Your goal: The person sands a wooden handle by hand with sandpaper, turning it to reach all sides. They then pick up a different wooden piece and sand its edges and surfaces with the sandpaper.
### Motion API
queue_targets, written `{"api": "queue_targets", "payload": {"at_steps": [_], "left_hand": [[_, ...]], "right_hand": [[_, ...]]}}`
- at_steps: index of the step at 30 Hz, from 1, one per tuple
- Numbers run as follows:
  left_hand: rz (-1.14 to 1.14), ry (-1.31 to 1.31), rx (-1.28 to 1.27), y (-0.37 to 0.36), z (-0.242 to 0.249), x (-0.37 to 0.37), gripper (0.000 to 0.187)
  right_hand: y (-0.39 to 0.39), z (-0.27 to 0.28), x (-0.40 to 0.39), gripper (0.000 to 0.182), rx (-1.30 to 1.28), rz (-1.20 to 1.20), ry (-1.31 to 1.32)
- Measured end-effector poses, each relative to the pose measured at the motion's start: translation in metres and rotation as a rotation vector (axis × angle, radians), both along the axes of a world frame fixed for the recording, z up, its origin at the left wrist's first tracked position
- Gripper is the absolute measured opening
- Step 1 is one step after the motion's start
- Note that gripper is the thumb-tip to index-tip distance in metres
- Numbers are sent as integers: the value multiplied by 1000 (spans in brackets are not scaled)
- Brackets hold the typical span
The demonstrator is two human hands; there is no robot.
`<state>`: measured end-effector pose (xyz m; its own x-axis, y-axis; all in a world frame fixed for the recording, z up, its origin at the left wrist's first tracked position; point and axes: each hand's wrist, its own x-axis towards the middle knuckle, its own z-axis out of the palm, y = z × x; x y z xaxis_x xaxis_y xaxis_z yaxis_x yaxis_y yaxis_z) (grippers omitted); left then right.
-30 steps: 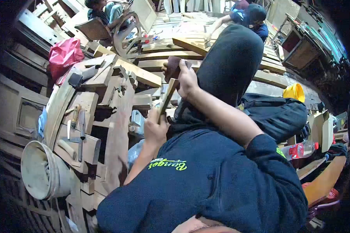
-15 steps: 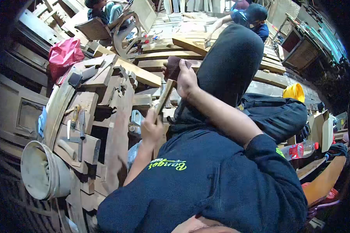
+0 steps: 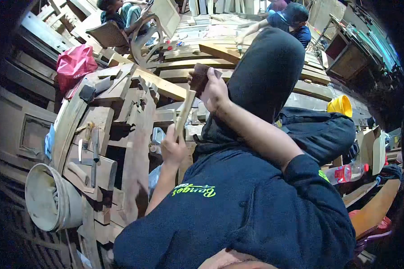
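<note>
My left hand is closed around a pale wooden stick that points up and away from me. The stick's upper end sits just left of my right wrist. My right hand grips a dark brown, flat piece that looks like folded sandpaper, with the thumb on its near face and the fingertips showing past its left edge. Both hands are in front of my raised knee, and the right forearm crosses over my lap.
On the left bench lie a chisel and other hand tools. A white bucket stands below, a pink bag farther up. Boards lie ahead. A yellow bucket and plastic bottle are right. Two people sit beyond.
My left hand, blurred before, is now sharper, and the stick's upper end has swung left and away from my right hand. My right hand has hardly moved.
</note>
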<state>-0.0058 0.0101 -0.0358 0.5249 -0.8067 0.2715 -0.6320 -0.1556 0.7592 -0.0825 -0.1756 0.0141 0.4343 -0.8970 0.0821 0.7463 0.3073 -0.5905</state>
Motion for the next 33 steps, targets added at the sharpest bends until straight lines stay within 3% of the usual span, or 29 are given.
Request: {"api": "queue_targets", "payload": {"at_steps": [2,4,5,8,10,12,14,15,19,21,26,28,30,33], "left_hand": [[11,-10,-30,1,-5,-2,21],[-153,-134,-247,-1,-12,-10,17],[-104,55,-125,4,-14,-11,14],[10,-59,-118,-1,1,1,13],[-146,-161,-154,1,-7,-2,17],[-125,-83,-157,3,-16,-6,23],[-45,-204,-72,4,-3,7,23],[-30,-15,-74,3,-2,18,21],[143,18,-206,3,-24,62,19],[190,290,-288,8,-26,68,19],[116,338,-267,12,-23,54,19],[95,185,-176,10,-14,42,20],[111,-25,-147,6,-13,40,20],[99,194,-251,-6,-20,34,22]], "right_hand": [[-1,2,-4,47,-2,5,87],[-2,2,-6,45,-20,20,188],[0,0,-7,43,-13,50,147],[3,6,-2,41,66,-7,22],[2,5,-8,47,-38,7,180],[1,2,-9,47,-38,59,199],[0,-1,-2,49,-43,21,87],[-1,-2,-4,49,-38,19,83],[-2,3,-8,42,104,137,0],[6,11,-10,37,121,118,3],[7,12,-9,33,110,99,-1],[8,11,-10,36,16,22,179],[1,3,-6,32,-41,34,144],[0,-1,-1,29,-84,-125,271]]}}
